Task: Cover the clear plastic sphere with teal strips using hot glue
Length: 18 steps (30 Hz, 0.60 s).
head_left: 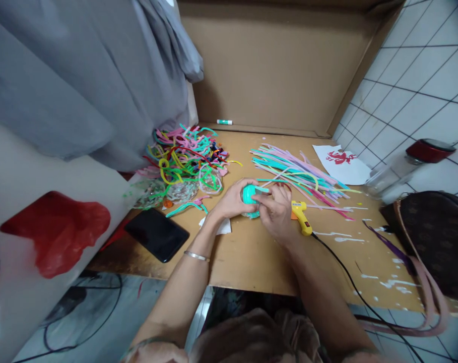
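Observation:
My left hand [234, 200] is curled round a small turquoise rounded object [248, 194], which may be coiled pipe cleaner; its exact kind is unclear. A flat, pale turquoise strip [261, 190] sticks out from it to the right. My right hand [276, 212] has its fingers closed at this strip, pressing against the object's right side. More turquoise material shows under the two hands. Just right of my right hand lies a yellow glue gun [302, 218], its black cord running towards the front right. A white paper scrap [223, 227] is partly beneath my left wrist.
Straight pastel pipe cleaners [292, 171] lie behind my hands. A tangled colourful heap [187, 156] is at the back left, a black phone [156, 234] before it. Rightward are a drawing sheet [342, 164], a bottle [393, 174] and a brown bag [436, 242]. Cardboard [277, 65] stands behind.

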Motion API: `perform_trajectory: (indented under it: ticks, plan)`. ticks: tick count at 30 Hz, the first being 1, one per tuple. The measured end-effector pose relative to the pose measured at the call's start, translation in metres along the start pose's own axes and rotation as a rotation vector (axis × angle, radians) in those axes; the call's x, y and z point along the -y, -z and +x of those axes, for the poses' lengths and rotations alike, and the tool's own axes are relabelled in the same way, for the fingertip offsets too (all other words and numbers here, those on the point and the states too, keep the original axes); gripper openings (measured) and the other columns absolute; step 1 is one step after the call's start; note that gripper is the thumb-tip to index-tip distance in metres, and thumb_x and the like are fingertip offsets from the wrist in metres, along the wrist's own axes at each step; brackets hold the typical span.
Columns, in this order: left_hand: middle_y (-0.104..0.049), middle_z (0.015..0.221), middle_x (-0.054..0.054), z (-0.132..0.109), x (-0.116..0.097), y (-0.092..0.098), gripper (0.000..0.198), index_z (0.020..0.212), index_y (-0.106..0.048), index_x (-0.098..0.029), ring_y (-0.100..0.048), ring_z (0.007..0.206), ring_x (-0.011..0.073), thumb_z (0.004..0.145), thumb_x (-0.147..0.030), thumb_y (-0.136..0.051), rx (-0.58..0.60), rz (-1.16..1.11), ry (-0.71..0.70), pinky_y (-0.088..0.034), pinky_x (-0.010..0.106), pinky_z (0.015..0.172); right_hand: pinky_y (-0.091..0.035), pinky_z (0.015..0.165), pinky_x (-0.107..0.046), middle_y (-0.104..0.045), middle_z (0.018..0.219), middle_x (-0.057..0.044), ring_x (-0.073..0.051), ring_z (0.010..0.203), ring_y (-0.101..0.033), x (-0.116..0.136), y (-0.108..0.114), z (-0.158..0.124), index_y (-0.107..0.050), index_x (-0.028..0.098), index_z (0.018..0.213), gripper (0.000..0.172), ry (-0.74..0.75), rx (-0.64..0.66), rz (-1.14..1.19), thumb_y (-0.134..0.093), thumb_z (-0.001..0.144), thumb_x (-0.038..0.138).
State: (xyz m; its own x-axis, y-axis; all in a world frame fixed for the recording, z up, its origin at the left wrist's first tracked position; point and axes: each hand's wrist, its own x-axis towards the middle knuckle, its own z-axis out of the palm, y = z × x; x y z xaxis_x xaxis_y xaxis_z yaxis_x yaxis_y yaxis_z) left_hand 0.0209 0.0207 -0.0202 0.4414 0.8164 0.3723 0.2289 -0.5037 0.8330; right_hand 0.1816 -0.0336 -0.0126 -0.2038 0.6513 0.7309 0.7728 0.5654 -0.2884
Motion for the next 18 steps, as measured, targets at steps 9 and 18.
perform_trajectory:
  ticks: [9,18]
  plan:
    - [-0.059,0.119,0.008,0.0006,0.0001,-0.0008,0.059,0.115,-0.055,-0.016,-0.057,0.112,0.0235,0.057,-0.016,-0.068,0.003,-0.007,-0.004,-0.043,0.037,0.102,-0.031,0.077,-0.036,-0.058,0.091,-0.006,-0.021,0.086,-0.048,0.0049,-0.0004,-0.0007,-0.067,0.027,0.095,0.027,0.079,0.002,-0.221,-0.048,0.081,0.013]
    - [-0.059,0.120,0.008,0.0009,0.0019,-0.0009,0.060,0.115,-0.055,-0.016,-0.057,0.113,0.0230,0.057,-0.014,-0.068,-0.002,-0.016,0.006,-0.041,0.036,0.103,-0.030,0.078,-0.033,-0.057,0.088,-0.005,-0.018,0.084,-0.047,0.0078,-0.0046,-0.0031,-0.068,0.023,0.092,0.024,0.071,-0.029,-0.272,-0.048,0.083,0.012]
